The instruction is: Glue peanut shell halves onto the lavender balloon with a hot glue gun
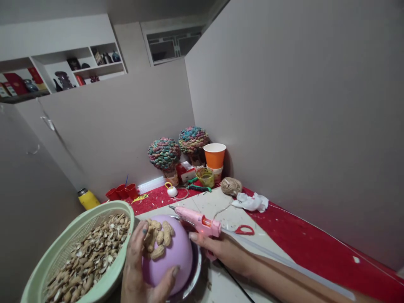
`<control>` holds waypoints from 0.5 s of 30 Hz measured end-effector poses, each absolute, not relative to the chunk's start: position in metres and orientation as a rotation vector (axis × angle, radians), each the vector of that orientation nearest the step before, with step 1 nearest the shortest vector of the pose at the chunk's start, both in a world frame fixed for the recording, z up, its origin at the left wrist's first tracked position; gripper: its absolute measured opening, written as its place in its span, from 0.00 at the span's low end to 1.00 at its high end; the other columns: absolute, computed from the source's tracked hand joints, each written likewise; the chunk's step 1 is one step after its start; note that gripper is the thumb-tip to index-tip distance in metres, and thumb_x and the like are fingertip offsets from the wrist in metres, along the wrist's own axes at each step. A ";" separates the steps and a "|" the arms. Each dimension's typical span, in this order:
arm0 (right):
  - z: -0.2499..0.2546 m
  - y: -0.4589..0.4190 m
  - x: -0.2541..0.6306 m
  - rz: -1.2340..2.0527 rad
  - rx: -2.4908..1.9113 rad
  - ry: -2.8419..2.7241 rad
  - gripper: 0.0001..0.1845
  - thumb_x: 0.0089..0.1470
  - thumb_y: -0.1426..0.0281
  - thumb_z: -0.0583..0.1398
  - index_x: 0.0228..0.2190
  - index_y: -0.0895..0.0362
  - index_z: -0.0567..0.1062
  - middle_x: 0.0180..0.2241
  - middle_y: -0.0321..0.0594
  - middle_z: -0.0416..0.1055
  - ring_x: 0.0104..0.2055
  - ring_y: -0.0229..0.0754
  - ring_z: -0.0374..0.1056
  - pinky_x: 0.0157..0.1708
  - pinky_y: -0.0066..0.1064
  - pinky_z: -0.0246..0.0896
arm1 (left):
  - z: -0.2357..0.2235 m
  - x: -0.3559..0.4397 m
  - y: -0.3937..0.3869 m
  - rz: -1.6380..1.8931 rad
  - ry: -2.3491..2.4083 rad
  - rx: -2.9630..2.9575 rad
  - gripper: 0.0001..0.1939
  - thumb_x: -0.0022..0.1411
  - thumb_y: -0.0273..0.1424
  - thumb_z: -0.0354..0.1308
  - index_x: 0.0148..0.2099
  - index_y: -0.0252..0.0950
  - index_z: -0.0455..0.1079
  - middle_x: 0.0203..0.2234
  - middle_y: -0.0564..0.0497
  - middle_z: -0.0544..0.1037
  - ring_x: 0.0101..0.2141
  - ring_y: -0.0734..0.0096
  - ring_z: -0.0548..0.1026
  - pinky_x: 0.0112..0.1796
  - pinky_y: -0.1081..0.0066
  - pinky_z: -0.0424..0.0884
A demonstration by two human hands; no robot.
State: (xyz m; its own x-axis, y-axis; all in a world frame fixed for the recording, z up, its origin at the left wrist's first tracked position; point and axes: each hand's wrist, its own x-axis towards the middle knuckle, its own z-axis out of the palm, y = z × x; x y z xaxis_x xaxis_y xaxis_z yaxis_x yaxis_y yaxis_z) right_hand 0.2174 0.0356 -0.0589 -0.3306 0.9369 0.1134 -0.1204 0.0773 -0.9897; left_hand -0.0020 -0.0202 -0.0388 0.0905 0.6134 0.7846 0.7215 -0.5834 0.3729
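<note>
A purple balloon sits in a shiny metal bowl, with several peanut shells clustered on its upper left. My left hand curves around the balloon's left side, fingers by the shells and thumb on the front. My right hand grips a pink hot glue gun by its handle. The gun's nozzle points left, above the balloon's top, and a red light glows on its body. A long clear glue stick runs out of its back end. The bowl's left side is hidden.
A green basket of peanut shells stands at left. Behind are two colourful ball-shaped trees, red cups, pliers, an orange paper cup, twine, crumpled tissue and red-handled scissors. A wall bounds the right.
</note>
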 end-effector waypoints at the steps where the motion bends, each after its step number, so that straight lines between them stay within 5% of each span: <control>1: -0.059 0.036 0.218 1.424 -0.909 -1.436 0.25 0.52 0.48 0.63 0.43 0.52 0.80 0.19 0.33 0.66 0.20 0.38 0.57 0.22 0.32 0.59 | -0.041 -0.002 -0.019 -1.508 -1.392 -2.236 0.41 0.59 0.31 0.62 0.69 0.47 0.45 0.63 0.42 0.60 0.62 0.46 0.60 0.59 0.44 0.60; 5: -0.047 0.031 0.220 1.370 -0.810 -1.391 0.28 0.54 0.48 0.61 0.50 0.52 0.77 0.25 0.37 0.72 0.32 0.46 0.67 0.40 0.40 0.66 | -0.045 -0.003 -0.015 -1.511 -1.382 -2.222 0.40 0.60 0.32 0.60 0.69 0.46 0.46 0.63 0.41 0.60 0.62 0.45 0.60 0.58 0.44 0.61; 9: -0.035 0.020 0.225 1.394 -0.673 -1.402 0.30 0.56 0.48 0.60 0.55 0.50 0.72 0.41 0.42 0.76 0.39 0.48 0.70 0.55 0.47 0.60 | -0.045 -0.004 -0.013 -1.533 -1.251 -2.247 0.39 0.60 0.34 0.59 0.69 0.48 0.46 0.63 0.42 0.60 0.62 0.45 0.60 0.57 0.46 0.63; 15: -0.030 0.003 0.231 1.383 -0.464 -1.591 0.32 0.59 0.51 0.59 0.62 0.45 0.64 0.61 0.41 0.62 0.61 0.55 0.60 0.62 0.49 0.51 | -0.048 -0.005 -0.015 -1.521 -1.255 -2.258 0.42 0.60 0.37 0.60 0.70 0.45 0.42 0.65 0.41 0.56 0.64 0.45 0.57 0.60 0.47 0.57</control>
